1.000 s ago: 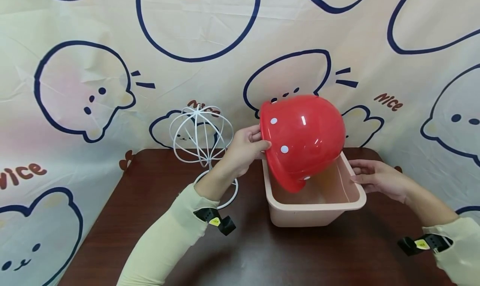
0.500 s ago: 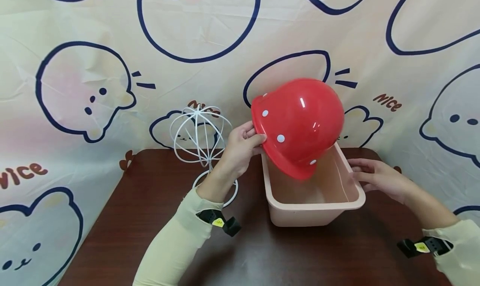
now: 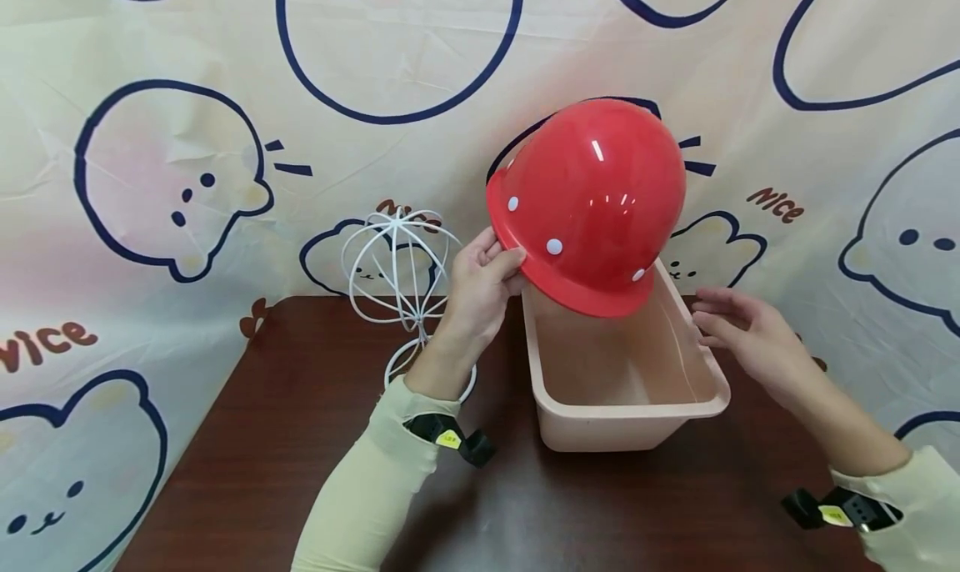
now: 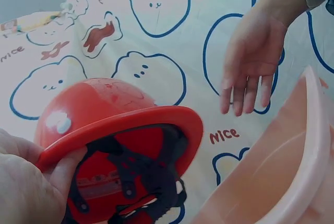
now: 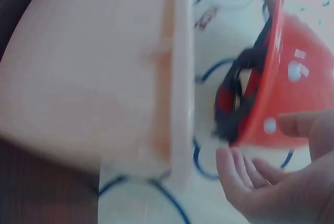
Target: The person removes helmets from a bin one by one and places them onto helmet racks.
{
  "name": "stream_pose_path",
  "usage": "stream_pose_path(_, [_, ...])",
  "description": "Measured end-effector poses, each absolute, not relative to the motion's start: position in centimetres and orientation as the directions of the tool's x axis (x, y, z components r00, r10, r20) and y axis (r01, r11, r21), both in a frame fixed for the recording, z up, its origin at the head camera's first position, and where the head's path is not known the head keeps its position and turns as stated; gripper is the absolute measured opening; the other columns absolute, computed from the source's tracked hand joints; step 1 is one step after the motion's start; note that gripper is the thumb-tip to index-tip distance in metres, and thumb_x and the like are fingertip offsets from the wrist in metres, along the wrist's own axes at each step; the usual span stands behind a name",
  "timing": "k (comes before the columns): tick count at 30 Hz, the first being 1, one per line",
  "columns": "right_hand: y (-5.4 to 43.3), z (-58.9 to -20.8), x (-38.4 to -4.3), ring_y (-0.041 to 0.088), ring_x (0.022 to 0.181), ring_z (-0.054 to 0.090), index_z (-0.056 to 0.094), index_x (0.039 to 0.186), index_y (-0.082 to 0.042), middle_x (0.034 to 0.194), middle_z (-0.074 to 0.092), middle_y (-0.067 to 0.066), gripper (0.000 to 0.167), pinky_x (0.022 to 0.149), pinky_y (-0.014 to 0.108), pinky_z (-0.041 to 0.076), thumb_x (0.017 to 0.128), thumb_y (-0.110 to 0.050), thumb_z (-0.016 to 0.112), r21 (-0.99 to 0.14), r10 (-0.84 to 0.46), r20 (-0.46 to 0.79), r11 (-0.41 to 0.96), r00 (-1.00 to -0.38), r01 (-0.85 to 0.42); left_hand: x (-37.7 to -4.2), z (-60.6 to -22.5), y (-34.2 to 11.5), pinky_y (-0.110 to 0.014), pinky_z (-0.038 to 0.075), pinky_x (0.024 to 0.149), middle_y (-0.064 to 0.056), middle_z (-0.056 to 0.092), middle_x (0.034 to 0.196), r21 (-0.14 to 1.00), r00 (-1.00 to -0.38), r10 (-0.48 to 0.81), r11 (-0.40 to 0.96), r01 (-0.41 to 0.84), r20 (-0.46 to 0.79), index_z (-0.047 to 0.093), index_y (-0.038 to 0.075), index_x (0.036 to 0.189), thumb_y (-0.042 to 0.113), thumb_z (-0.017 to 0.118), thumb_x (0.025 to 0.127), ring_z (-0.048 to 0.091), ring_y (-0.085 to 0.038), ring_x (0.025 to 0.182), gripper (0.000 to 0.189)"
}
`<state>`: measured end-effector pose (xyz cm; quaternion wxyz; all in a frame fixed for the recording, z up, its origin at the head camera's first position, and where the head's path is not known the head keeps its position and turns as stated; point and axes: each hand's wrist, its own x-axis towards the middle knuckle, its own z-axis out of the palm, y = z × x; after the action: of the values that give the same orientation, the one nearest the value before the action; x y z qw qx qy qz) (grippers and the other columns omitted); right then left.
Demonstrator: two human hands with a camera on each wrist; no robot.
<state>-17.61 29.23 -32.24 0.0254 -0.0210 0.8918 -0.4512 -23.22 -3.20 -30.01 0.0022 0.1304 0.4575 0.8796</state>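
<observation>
A red hard hat [image 3: 600, 197] with white round rivets hangs tilted over the far part of a pale pink plastic bin [image 3: 630, 426]. My left hand [image 3: 483, 293] pinches its brim at the left, the thumb on the near side. Black straps [image 4: 156, 174] show inside the hat in the left wrist view. My right hand [image 3: 757, 338] hovers beside the bin's right rim, fingers extended and holding nothing. In the left wrist view the right hand [image 4: 255, 62] is apart from both hat and bin. The bin's interior is partly hidden by the hat.
A white wire stand [image 3: 405, 305] with a round cage top and ring base stands left of the bin, partly behind my left forearm. Everything rests on a dark brown table [image 3: 300, 439]. A cartoon-printed cloth [image 3: 187, 322] hangs behind the table.
My left hand has raised the hard hat up out of the bin, tipping its brim more downward. My right hand has let go of the bin's rim and lifted slightly.
</observation>
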Motion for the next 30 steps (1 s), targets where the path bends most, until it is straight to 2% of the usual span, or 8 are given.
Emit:
stream_pose_path(3, [27.8,-31.7,-17.2,0.013,0.108,0.069,0.027,0.158,-0.006,0.140,0.055,0.016,0.071,0.089,0.026,0.057,0.104,-0.041,0.057,-0.904,-0.101,-0.051,0.428,-0.994,0.003,-23.2,-30.0,-3.0,-0.039,0.056,0.091,-0.021,0.061,0.136,0.783,-0.966,0.107,-0.609,0.125,0.236,0.047,-0.001,0.147,-0.006,0.055,0.100,0.062,-0.042,0.120,0.048])
stream_pose_path(6, [26.6,-31.3,-17.2,0.013,0.106,0.072,0.034,0.152,-0.010,0.131,0.064,0.003,0.055,0.091,0.030,0.057,0.106,-0.032,0.055,-0.989,-0.175,-0.054,0.147,-0.983,0.028,-23.3,-30.0,-2.8,-0.038,0.057,0.090,-0.019,0.063,0.135,0.764,-0.967,0.089,-0.631,0.132,0.240,0.048,0.000,0.146,-0.006,0.055,0.100,0.062,-0.041,0.119,0.048])
stream_pose_path(8, [25.9,-31.1,-17.4,0.017,0.108,0.072,0.044,0.146,-0.013,0.125,0.069,-0.002,0.042,0.092,0.032,0.057,0.107,-0.025,0.053,-0.998,-0.221,-0.040,-0.041,-0.974,0.050,-23.2,-30.1,-2.7,-0.038,0.057,0.090,-0.018,0.063,0.135,0.750,-0.967,0.078,-0.647,0.136,0.243,0.047,0.000,0.147,-0.007,0.055,0.099,0.063,-0.041,0.119,0.049])
stream_pose_path(10, [25.3,-30.9,-17.5,0.019,0.110,0.072,0.054,0.140,-0.015,0.124,0.071,-0.002,0.033,0.093,0.032,0.056,0.107,-0.020,0.051,-0.981,-0.251,-0.021,-0.179,-0.968,0.068,-23.2,-30.1,-2.5,-0.038,0.057,0.091,-0.018,0.062,0.136,0.736,-0.968,0.071,-0.663,0.135,0.241,0.046,0.000,0.148,-0.007,0.055,0.099,0.062,-0.041,0.120,0.050])
stream_pose_path(14, [24.0,-30.5,-17.6,0.023,0.111,0.071,0.063,0.135,-0.017,0.125,0.070,0.001,0.031,0.093,0.034,0.056,0.106,-0.014,0.053,-0.938,-0.240,-0.004,-0.335,-0.971,0.087,-23.2,-30.4,-2.2,-0.039,0.055,0.093,-0.020,0.060,0.138,0.723,-0.971,0.063,-0.679,0.127,0.230,0.045,-0.001,0.149,-0.008,0.053,0.099,0.060,-0.042,0.122,0.051])
stream_pose_path(18, [22.9,-30.2,-17.6,0.023,0.108,0.072,0.058,0.137,-0.015,0.126,0.068,0.002,0.035,0.091,0.034,0.057,0.102,-0.011,0.061,-0.900,-0.169,-0.059,-0.418,-0.984,0.126,-23.0,-30.6,-2.0,-0.038,0.055,0.094,-0.021,0.061,0.138,0.750,-0.972,0.060,-0.647,0.136,0.228,0.046,-0.002,0.148,-0.008,0.054,0.099,0.061,-0.042,0.121,0.050])
stream_pose_path(24, [21.7,-30.1,-17.5,0.020,0.106,0.073,0.043,0.147,-0.015,0.128,0.064,-0.001,0.060,0.089,0.031,0.056,0.095,-0.012,0.072,-0.892,-0.055,-0.150,-0.424,-0.987,0.159,-22.3,-30.6,-2.4,-0.035,0.057,0.092,-0.017,0.064,0.134,0.821,-0.969,0.099,-0.555,0.134,0.225,0.047,0.003,0.148,-0.004,0.058,0.099,0.070,-0.033,0.112,0.051])
stream_pose_path(30, [21.6,-30.2,-17.4,0.017,0.101,0.074,0.045,0.143,-0.013,0.118,0.069,-0.002,0.060,0.088,0.029,0.056,0.092,-0.016,0.075,-0.918,-0.012,-0.125,-0.378,-0.992,0.120,-21.2,-30.3,-3.1,-0.035,0.059,0.088,-0.016,0.066,0.129,0.871,-0.975,0.128,-0.481,0.100,0.182,0.050,0.007,0.146,0.000,0.061,0.100,0.075,-0.022,0.094,0.048])
